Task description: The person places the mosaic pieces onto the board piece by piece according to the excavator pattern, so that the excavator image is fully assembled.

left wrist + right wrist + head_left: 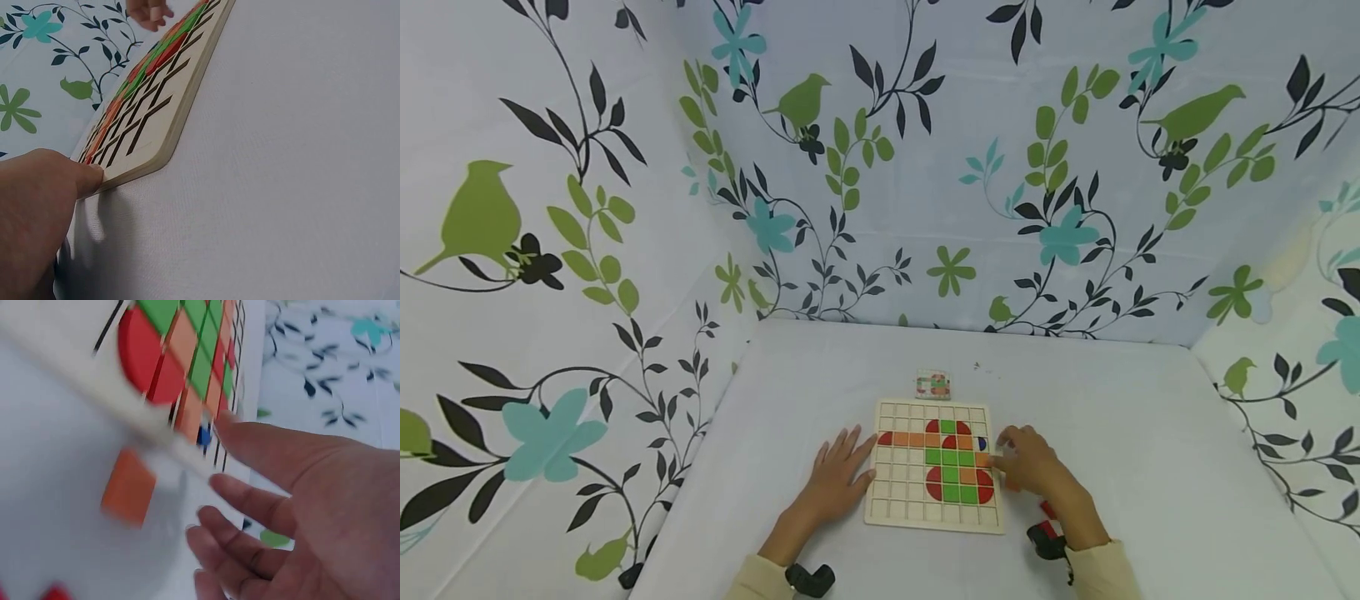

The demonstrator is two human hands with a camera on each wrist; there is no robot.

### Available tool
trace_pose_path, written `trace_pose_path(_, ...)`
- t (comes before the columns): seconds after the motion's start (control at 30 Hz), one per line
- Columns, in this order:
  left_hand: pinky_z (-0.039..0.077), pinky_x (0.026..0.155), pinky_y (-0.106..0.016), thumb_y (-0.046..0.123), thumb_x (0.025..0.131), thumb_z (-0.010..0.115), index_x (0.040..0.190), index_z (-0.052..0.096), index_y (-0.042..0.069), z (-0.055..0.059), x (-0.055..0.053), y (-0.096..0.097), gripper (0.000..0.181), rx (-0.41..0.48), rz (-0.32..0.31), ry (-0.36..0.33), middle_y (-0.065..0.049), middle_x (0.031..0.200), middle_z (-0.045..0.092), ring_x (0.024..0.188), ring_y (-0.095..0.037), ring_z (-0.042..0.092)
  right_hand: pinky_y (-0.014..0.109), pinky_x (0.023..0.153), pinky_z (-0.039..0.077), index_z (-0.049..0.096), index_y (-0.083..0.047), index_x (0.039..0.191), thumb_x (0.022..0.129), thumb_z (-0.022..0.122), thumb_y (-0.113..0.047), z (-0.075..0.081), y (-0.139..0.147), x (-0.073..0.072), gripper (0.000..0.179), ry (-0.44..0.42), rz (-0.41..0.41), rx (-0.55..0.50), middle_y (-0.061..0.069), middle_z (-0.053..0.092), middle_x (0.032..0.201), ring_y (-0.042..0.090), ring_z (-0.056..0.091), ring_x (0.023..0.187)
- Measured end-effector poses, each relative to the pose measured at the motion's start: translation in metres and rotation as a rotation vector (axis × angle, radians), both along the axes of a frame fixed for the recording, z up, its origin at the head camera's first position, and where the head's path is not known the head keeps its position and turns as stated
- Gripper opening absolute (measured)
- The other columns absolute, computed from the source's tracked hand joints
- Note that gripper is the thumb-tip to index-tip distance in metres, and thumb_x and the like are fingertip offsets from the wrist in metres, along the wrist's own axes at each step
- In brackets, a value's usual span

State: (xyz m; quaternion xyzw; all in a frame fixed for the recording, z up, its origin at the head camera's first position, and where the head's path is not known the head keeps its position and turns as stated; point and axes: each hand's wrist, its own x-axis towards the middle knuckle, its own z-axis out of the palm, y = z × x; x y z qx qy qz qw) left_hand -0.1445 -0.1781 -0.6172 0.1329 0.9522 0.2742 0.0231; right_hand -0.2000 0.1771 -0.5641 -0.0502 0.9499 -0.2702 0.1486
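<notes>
A pale wooden grid board lies on the white table, partly filled with red, green and orange pieces. My left hand rests at its left edge with fingers extended, its thumb touching the edge in the left wrist view. My right hand is over the right edge, fingers loosely bent and apart, gripping nothing visible in the right wrist view. Nearest its fingertips are an orange square on the board and a small blue shape. A loose orange piece lies just off the board.
Behind the board is a small card with a coloured pattern. Loose red pieces lie by the right forearm. Black straps with devices sit at both wrists. A cloth with printed birds and leaves hangs around the table.
</notes>
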Motion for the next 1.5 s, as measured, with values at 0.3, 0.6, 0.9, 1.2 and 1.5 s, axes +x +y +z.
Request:
trace_pose_path(0.3, 0.018, 0.124, -0.07, 0.035, 0.108, 0.057, 0.163, 0.044, 0.02, -0.003, -0.002, -0.002, 0.058, -0.06, 0.015, -0.022, -0.017, 0.172, 0.032, 0.16, -0.043, 0.023, 0.059, 0.091, 0.049, 0.069, -0.009, 0.107, 0.094, 0.081, -0.026, -0.012, 0.03, 0.017, 0.024, -0.002, 0.001, 0.011, 0.007, 0.063, 0.105, 0.025, 0.059, 0.097)
trace_pose_path(0.6, 0.018, 0.124, -0.071, 0.035, 0.108, 0.057, 0.163, 0.044, 0.019, -0.002, -0.003, -0.001, 0.058, -0.037, 0.0, -0.024, -0.017, 0.172, 0.031, 0.16, -0.043, 0.022, 0.058, 0.099, 0.053, 0.069, -0.006, 0.116, 0.092, 0.083, -0.018, -0.028, 0.03, 0.023, 0.031, 0.023, -0.066, -0.062, 0.013, 0.063, 0.115, 0.03, 0.06, 0.108)
trace_pose_path(0.9, 0.018, 0.123, -0.071, 0.035, 0.108, 0.057, 0.163, 0.043, 0.02, -0.003, -0.005, -0.001, 0.058, -0.045, 0.003, -0.015, -0.017, 0.172, 0.031, 0.16, -0.043, 0.022, 0.064, 0.091, 0.046, 0.069, -0.005, 0.116, 0.092, 0.08, -0.012, -0.033, 0.025, 0.028, 0.028, 0.096, -0.095, -0.026, 0.016, 0.063, 0.118, 0.035, 0.06, 0.113)
trace_pose_path(1.2, 0.017, 0.124, -0.071, 0.035, 0.108, 0.056, 0.163, 0.044, 0.02, -0.002, -0.002, 0.0, 0.058, -0.037, 0.008, -0.021, -0.017, 0.172, 0.031, 0.161, -0.043, 0.022, 0.061, 0.09, 0.043, 0.068, -0.003, 0.119, 0.097, 0.074, -0.012, -0.031, 0.025, 0.03, 0.024, 0.112, -0.108, -0.06, 0.019, 0.064, 0.121, 0.038, 0.06, 0.116)
trace_pose_path(1.5, 0.016, 0.124, -0.071, 0.035, 0.108, 0.056, 0.163, 0.043, 0.018, -0.001, -0.001, 0.001, 0.058, -0.036, 0.01, -0.028, -0.017, 0.172, 0.03, 0.161, -0.043, 0.021, 0.061, 0.091, 0.043, 0.068, 0.0, 0.121, 0.099, 0.074, -0.016, -0.035, 0.018, 0.011, 0.028, 0.192, -0.114, -0.092, 0.02, 0.065, 0.119, 0.037, 0.06, 0.114)
